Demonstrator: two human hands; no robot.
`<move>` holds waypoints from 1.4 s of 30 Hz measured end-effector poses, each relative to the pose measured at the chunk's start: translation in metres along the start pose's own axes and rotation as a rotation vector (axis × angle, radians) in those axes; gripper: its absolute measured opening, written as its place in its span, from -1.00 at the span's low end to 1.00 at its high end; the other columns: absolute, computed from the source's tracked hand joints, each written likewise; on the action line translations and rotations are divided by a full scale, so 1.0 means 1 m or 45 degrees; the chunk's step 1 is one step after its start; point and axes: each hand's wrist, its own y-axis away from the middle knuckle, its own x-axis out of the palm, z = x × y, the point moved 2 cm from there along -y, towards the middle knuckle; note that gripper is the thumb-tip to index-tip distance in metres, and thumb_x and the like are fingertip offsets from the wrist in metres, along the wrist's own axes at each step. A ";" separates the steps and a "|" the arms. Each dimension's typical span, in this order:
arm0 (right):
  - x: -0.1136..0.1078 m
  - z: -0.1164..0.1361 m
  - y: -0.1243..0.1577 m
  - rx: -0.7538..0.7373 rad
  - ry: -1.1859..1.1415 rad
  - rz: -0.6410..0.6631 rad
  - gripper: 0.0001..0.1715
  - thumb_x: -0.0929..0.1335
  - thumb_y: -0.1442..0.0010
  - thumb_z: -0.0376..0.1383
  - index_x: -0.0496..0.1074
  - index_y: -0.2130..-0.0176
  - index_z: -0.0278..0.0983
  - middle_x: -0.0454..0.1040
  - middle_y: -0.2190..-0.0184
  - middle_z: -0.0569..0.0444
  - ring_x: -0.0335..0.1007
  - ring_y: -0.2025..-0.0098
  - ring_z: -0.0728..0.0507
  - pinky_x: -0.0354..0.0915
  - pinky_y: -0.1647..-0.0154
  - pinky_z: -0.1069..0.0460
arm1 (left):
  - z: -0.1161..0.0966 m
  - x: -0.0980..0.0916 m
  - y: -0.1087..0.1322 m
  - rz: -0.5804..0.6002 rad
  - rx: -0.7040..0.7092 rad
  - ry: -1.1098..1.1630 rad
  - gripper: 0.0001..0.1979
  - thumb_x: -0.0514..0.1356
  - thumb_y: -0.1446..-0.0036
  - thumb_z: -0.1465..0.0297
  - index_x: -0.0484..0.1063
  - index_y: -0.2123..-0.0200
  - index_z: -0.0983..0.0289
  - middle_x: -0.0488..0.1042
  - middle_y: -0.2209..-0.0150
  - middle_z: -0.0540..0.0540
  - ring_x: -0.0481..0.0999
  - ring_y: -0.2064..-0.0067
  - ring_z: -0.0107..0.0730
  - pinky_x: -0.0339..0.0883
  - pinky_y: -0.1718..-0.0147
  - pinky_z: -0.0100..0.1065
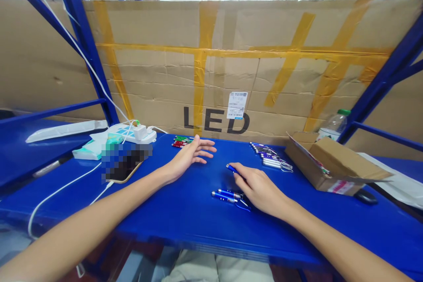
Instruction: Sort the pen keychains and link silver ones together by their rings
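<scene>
My right hand [261, 187] is closed around a slim blue metal penlight [231, 168], whose front end sticks out past the fingertips toward the left. Just below that hand, blue penlights [225, 196] with cord loops lie on the blue shelf [185, 220]. My left hand [189, 157] hovers with fingers spread and nothing in it. Behind its fingers, partly hidden, are green and red penlights [180, 142]. Farther right, a slanted row of purple, dark and silver penlights [269, 157] lies beside the cardboard box.
An open cardboard box [317, 169] stands at the right, near a clear bottle [333, 125] with a green cap. At the left are a phone [130, 169], a tissue pack [95, 145] and a power strip [132, 133] with white cables. A large cardboard sheet [158, 79] closes off the back.
</scene>
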 end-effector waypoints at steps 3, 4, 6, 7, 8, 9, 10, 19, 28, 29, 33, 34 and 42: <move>0.001 0.001 0.000 -0.037 0.037 0.027 -0.58 0.15 -0.57 -0.21 0.44 -0.20 -0.21 0.66 0.12 -0.03 0.61 0.14 -0.24 0.31 0.17 -0.06 | 0.001 -0.001 0.000 0.009 -0.002 0.013 -0.25 0.06 -0.36 -0.27 0.56 -0.13 0.26 0.62 -0.13 0.31 0.60 -0.07 -0.05 0.44 0.07 -0.21; 0.000 0.001 0.001 -0.033 0.036 0.026 -0.58 0.15 -0.57 -0.20 0.44 -0.21 -0.20 0.66 0.14 -0.03 0.61 0.16 -0.24 0.30 0.18 -0.05 | 0.001 -0.001 0.000 0.011 -0.002 0.017 -0.25 0.05 -0.36 -0.27 0.55 -0.13 0.26 0.62 -0.13 0.31 0.60 -0.07 -0.05 0.44 0.06 -0.21; -0.001 0.002 0.002 -0.005 0.022 -0.012 -0.56 0.14 -0.58 -0.20 0.42 -0.23 -0.22 0.65 0.23 0.00 0.59 0.23 -0.23 0.28 0.23 -0.04 | 0.001 -0.002 0.000 0.013 0.001 0.022 -0.25 0.03 -0.38 -0.27 0.55 -0.13 0.26 0.62 -0.13 0.30 0.60 -0.07 -0.06 0.44 0.06 -0.21; -0.003 0.003 0.002 0.012 0.010 -0.044 -0.55 0.13 -0.58 -0.19 0.40 -0.25 -0.22 0.64 0.27 0.01 0.58 0.26 -0.22 0.28 0.25 -0.04 | 0.001 -0.002 0.000 0.013 0.002 0.023 -0.25 0.02 -0.38 -0.27 0.55 -0.13 0.26 0.62 -0.13 0.30 0.60 -0.07 -0.06 0.44 0.06 -0.21; -0.004 0.004 0.002 0.024 -0.001 -0.075 -0.55 0.13 -0.58 -0.19 0.38 -0.26 -0.23 0.64 0.29 0.02 0.57 0.28 -0.22 0.27 0.26 -0.04 | 0.001 -0.002 0.000 0.013 0.002 0.022 -0.25 0.01 -0.38 -0.27 0.55 -0.13 0.26 0.62 -0.13 0.30 0.60 -0.07 -0.05 0.44 0.05 -0.20; -0.005 0.005 0.003 0.024 -0.012 -0.099 -0.54 0.13 -0.57 -0.19 0.38 -0.27 -0.23 0.64 0.28 0.01 0.57 0.27 -0.22 0.28 0.25 -0.04 | 0.001 -0.002 0.000 0.013 0.002 0.020 -0.25 0.01 -0.38 -0.26 0.55 -0.13 0.25 0.62 -0.13 0.30 0.60 -0.08 -0.05 0.44 0.05 -0.20; -0.005 0.006 0.003 0.016 -0.018 -0.105 -0.54 0.13 -0.57 -0.19 0.39 -0.26 -0.23 0.65 0.25 0.00 0.58 0.25 -0.22 0.29 0.24 -0.04 | 0.001 -0.002 0.000 0.015 0.002 0.019 -0.25 0.01 -0.39 -0.26 0.55 -0.13 0.25 0.62 -0.14 0.31 0.59 -0.08 -0.04 0.44 0.05 -0.19; -0.001 0.010 0.000 0.037 0.048 0.105 -0.57 0.14 -0.57 -0.22 0.41 -0.23 -0.25 0.67 0.23 -0.02 0.61 0.22 -0.23 0.28 0.21 -0.04 | 0.000 -0.002 0.001 0.005 -0.002 0.024 -0.24 0.02 -0.38 -0.26 0.55 -0.13 0.27 0.61 -0.14 0.31 0.59 -0.07 -0.05 0.44 0.05 -0.20; 0.000 0.010 0.002 0.019 0.025 0.091 -0.57 0.14 -0.58 -0.20 0.42 -0.22 -0.24 0.65 0.29 0.01 0.61 0.25 -0.22 0.26 0.23 -0.03 | -0.001 -0.002 0.002 0.009 -0.002 0.024 -0.23 0.01 -0.38 -0.27 0.55 -0.14 0.27 0.61 -0.15 0.32 0.59 -0.08 -0.05 0.44 0.05 -0.20; 0.000 0.010 0.002 0.014 0.024 0.074 -0.57 0.14 -0.58 -0.19 0.42 -0.22 -0.23 0.65 0.30 0.01 0.60 0.26 -0.22 0.26 0.24 -0.03 | -0.001 -0.002 0.002 0.009 -0.003 0.023 -0.23 0.00 -0.38 -0.27 0.55 -0.14 0.27 0.61 -0.16 0.31 0.59 -0.08 -0.04 0.44 0.05 -0.20; -0.002 0.009 0.003 -0.003 0.033 0.003 -0.58 0.14 -0.57 -0.20 0.42 -0.22 -0.21 0.66 0.27 0.01 0.60 0.26 -0.22 0.28 0.24 -0.03 | 0.000 -0.002 0.001 0.008 -0.003 0.023 -0.23 -0.01 -0.39 -0.27 0.55 -0.13 0.26 0.61 -0.16 0.31 0.59 -0.08 -0.03 0.44 0.04 -0.18; -0.002 0.010 0.003 -0.011 0.031 0.004 -0.58 0.14 -0.57 -0.20 0.42 -0.22 -0.21 0.66 0.26 0.00 0.61 0.25 -0.23 0.29 0.23 -0.03 | 0.000 -0.002 0.001 0.008 -0.003 0.024 -0.24 -0.01 -0.39 -0.27 0.55 -0.13 0.26 0.61 -0.15 0.31 0.59 -0.09 -0.03 0.44 0.04 -0.18; -0.003 0.013 0.003 -0.014 -0.046 0.040 -0.58 0.15 -0.56 -0.20 0.41 -0.22 -0.22 0.63 0.35 0.05 0.56 0.33 -0.20 0.28 0.26 -0.03 | 0.000 -0.003 0.001 0.020 0.002 0.026 -0.22 -0.01 -0.38 -0.27 0.56 -0.14 0.27 0.61 -0.16 0.34 0.59 -0.11 0.02 0.44 0.02 -0.15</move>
